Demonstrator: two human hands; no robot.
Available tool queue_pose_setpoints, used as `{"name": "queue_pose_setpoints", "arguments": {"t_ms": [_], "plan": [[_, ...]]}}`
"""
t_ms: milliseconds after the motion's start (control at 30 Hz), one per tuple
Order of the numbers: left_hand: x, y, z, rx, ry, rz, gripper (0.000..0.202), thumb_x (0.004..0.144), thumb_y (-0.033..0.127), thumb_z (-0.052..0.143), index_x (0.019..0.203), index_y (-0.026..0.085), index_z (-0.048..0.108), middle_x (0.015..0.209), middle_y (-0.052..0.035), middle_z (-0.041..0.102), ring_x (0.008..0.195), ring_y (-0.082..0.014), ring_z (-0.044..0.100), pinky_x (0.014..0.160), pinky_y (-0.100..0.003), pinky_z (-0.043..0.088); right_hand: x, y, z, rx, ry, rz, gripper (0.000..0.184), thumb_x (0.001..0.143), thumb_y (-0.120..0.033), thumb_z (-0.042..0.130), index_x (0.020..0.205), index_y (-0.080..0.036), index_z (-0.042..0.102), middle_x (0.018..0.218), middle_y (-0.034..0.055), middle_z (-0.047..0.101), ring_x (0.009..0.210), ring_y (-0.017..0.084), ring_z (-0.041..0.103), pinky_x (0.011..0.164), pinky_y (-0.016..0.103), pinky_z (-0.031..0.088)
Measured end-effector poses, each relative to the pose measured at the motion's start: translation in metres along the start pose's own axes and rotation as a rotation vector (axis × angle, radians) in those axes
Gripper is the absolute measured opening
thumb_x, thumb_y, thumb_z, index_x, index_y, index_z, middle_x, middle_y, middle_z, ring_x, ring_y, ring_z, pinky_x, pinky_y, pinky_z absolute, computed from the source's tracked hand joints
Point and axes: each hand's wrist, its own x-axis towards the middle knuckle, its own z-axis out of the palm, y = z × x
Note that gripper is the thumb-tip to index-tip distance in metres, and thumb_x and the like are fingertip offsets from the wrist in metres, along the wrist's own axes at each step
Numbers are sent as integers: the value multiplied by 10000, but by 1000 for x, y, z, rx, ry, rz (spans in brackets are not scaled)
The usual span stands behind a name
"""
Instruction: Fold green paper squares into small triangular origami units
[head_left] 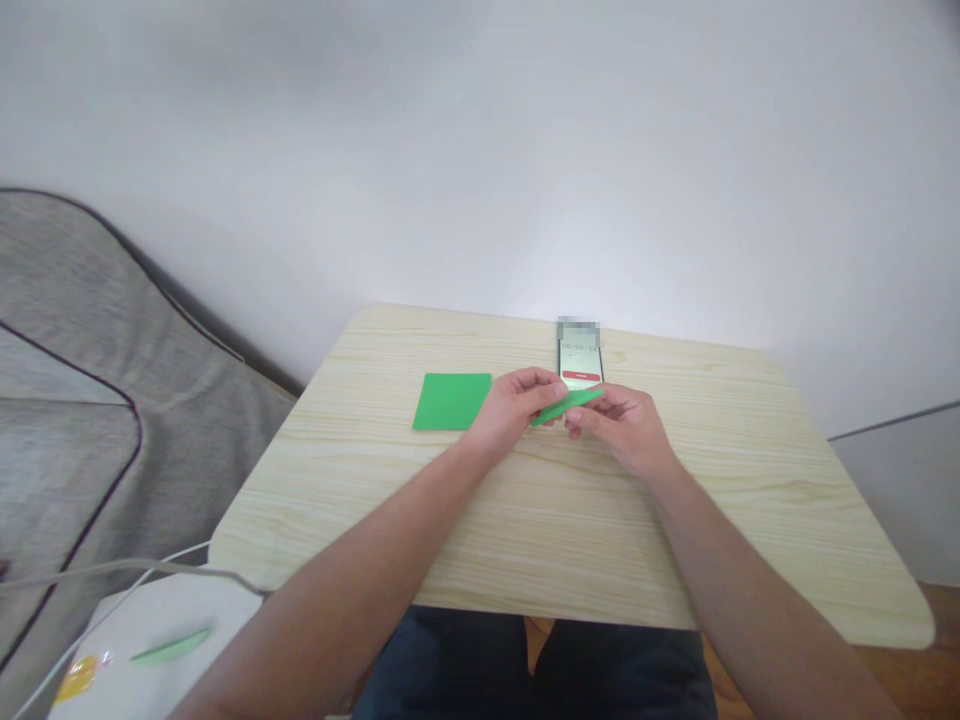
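Between my two hands, above the middle of the table, is a narrow folded piece of green paper point(568, 404), tilted up toward its right end. My left hand point(521, 402) pinches its left part between thumb and fingers. At the other end, my right hand point(621, 424) grips the lower right edge, its fingers partly hidden. A stack or sheet of green square paper point(451, 402) lies flat on the table, just left of my left hand. Directly behind the folded paper, a phone point(580, 352) shows a running-time display and a red button.
The light wood-grain table point(570, 540) stands against a white wall point(480, 150). Grey cushioned furniture point(180, 400) is at the left. Below the table's left corner, a white surface point(232, 615) bears a light green object point(171, 647) and a yellow packet point(77, 678); cables point(127, 568) cross nearby.
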Motion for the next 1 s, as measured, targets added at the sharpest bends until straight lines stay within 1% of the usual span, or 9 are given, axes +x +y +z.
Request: {"name": "queue_pose_setpoints", "arguments": {"t_ms": [100, 200, 367, 533, 767, 1000], "plan": [[0, -1, 0, 38, -26, 17, 316, 755, 380, 851, 883, 135, 697, 711, -4, 643, 596, -86, 535, 602, -250, 407, 0, -1, 1, 7, -2, -3, 169, 809, -346, 848, 884, -208, 784, 800, 31, 783, 654, 156, 692, 635, 300, 585], [1, -2, -1, 64, -21, 21, 332, 752, 388, 855, 894, 135, 694, 700, -2, 640, 586, -84, 528, 588, -250, 393, 0, -2, 1, 7, -4, -1, 158, 819, -341, 840, 869, -202, 784, 792, 36, 783, 652, 156, 693, 633, 299, 581], [1, -1, -1, 77, -15, 12, 359, 738, 422, 856, 878, 133, 697, 699, -9, 653, 589, -91, 540, 587, -255, 395, -1, 0, 0, 52, -11, -16, 132, 822, -314, 840, 890, -211, 793, 783, 26, 783, 647, 153, 697, 632, 301, 591], [0, 2, 1, 64, -9, 27, 352, 734, 412, 857, 852, 129, 683, 671, -5, 648, 577, -87, 529, 577, -249, 390, -1, 3, 0, 52, 7, -13, 125, 833, -322, 830, 909, -226, 803, 794, 29, 782, 661, 165, 704, 638, 319, 609], [-1, 2, 3, 56, 37, 62, 367, 692, 393, 885, 847, 131, 679, 685, 4, 654, 579, -82, 532, 577, -244, 383, -1, 3, 0, 29, 10, 13, 172, 844, -367, 817, 926, -217, 801, 801, 44, 781, 683, 188, 714, 656, 353, 623], [0, 2, 1, 67, 5, 41, 344, 738, 408, 850, 831, 133, 667, 658, 2, 639, 578, -87, 531, 582, -249, 397, -1, 3, 0, 41, -4, 5, 130, 857, -332, 808, 931, -226, 804, 821, 43, 785, 702, 184, 715, 660, 346, 618]]}}
